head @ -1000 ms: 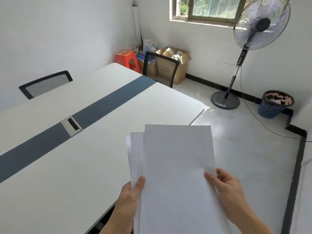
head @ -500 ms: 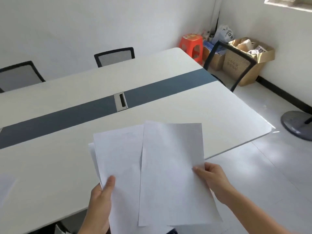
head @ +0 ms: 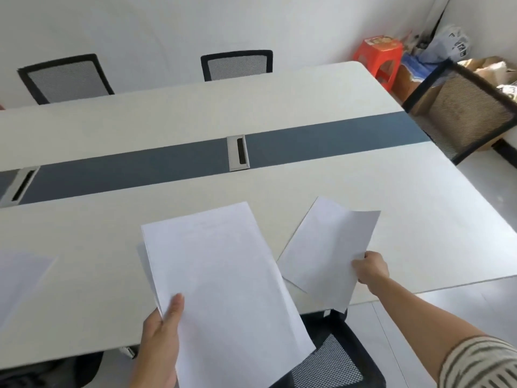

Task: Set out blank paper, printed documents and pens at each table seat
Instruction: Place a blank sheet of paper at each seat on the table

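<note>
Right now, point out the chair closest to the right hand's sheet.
The black mesh chair at the near edge of the table, just below the sheet the right hand pinches; the other three stand at its far side and end.

Worn at head height at the near long edge of the white table (head: 363, 191), facing across it and tilted down. Sits close over the left hand (head: 159, 348) gripping a paper stack (head: 223, 289) and the right hand (head: 370, 268) pinching a single sheet (head: 327, 247), yet wide enough to catch the far chairs (head: 236, 64) and the back wall (head: 140, 29).
</note>
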